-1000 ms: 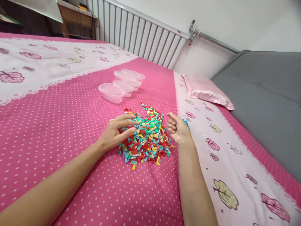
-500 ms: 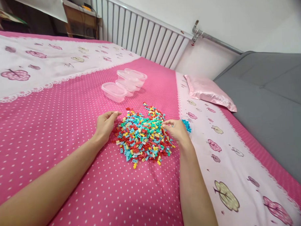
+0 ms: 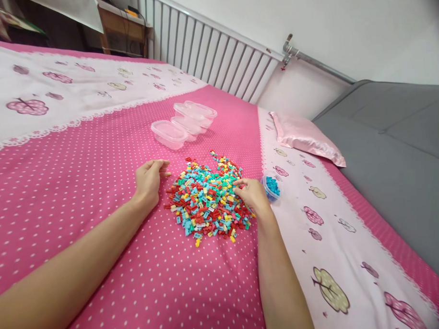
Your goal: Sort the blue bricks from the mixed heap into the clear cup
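Note:
A heap of small toy building bricks (image 3: 208, 201) in red, light blue, yellow, green and cream lies on the bed. Just off its left side is my left hand (image 3: 148, 181), fingers bent and slightly apart, with no brick visible in them. My right hand (image 3: 252, 193) reaches over the heap's right side. Its thumb and forefinger come close together at the green bricks; whatever is between the tips is too small to make out. Beside the right wrist stands a small clear tub (image 3: 272, 187) holding blue bricks.
Several clear plastic containers (image 3: 171, 133) stand in a row beyond the heap. A pink pillow (image 3: 307, 137) lies at the far right, by a grey padded headboard (image 3: 391, 144). White rails (image 3: 215, 49) run along the bed's far side. The pink dotted sheet (image 3: 107, 159) has soft folds.
My left hand has drawn back a little to the left and its fingers have parted. My right hand has shifted slightly left, uncovering more of the tub of blue bricks.

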The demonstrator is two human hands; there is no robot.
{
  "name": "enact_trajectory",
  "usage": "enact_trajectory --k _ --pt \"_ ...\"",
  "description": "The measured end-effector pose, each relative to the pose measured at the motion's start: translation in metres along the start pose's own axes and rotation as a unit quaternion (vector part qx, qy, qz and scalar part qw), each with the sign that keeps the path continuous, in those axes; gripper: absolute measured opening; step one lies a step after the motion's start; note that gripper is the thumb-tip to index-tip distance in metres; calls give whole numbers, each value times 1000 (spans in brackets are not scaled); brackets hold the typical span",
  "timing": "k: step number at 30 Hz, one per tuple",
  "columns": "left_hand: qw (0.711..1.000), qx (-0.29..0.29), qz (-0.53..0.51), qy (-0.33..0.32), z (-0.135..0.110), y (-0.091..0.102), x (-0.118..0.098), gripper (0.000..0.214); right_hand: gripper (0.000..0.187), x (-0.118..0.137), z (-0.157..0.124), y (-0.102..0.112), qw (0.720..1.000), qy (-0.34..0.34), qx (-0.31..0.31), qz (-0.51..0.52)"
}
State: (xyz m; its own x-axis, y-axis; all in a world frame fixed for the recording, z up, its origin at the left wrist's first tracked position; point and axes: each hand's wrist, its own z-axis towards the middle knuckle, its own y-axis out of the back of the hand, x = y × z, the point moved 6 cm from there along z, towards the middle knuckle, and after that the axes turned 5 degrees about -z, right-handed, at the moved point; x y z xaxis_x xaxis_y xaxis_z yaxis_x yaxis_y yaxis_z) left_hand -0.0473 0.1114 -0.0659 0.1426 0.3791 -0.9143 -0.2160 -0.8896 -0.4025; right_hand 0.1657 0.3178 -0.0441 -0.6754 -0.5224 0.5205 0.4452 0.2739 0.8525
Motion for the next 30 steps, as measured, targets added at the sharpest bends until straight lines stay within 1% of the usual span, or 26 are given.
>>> enact_trajectory --k 5,9,14,17,19,20,21,22,23,24,25,27,29,30 --pt "999 -34 -34 -1 3 4 0 10 27 -3 2 -1 999 -6 1 -37" --pt "999 -30 -30 3 4 4 1 11 24 -5 2 -1 999 -20 -3 -42" --pt "999 -22 -29 6 5 5 2 12 19 -9 3 -3 999 -32 1 -20" --pt "999 -20 -25 7 5 5 3 12 17 -9 4 -1 999 -25 -6 25" --pt "1000 -19 -24 8 5 4 3 12 15 -7 3 2 995 -17 -13 101" --pt "1000 -17 -23 8 5 4 3 12 15 -5 2 3 988 -14 -13 155" --pt "1000 -17 -23 8 5 4 3 12 14 -3 1 4 976 -14 -10 217" --pt "1000 -16 -22 8 4 4 3 12 15 -1 0 4 958 -20 -1 284" --pt "1000 -16 -22 8 4 4 2 12 15 1 -1 4 935 -31 13 354" --pt "1000 -15 -21 9 4 4 2 11 15 4 -3 3 904 -45 32 423" --pt "1000 -15 -20 10 4 4 2 11 15 6 -3 3 868 -64 51 490" --pt "1000 -13 -17 12 4 4 3 12 12 9 -4 1 780 -113 81 610" --pt "1000 -11 -14 13 5 4 4 12 11 8 -4 -1 694 -168 97 693" --pt "1000 -10 -13 13 5 4 4 13 10 7 -4 -3 659 -194 100 720"
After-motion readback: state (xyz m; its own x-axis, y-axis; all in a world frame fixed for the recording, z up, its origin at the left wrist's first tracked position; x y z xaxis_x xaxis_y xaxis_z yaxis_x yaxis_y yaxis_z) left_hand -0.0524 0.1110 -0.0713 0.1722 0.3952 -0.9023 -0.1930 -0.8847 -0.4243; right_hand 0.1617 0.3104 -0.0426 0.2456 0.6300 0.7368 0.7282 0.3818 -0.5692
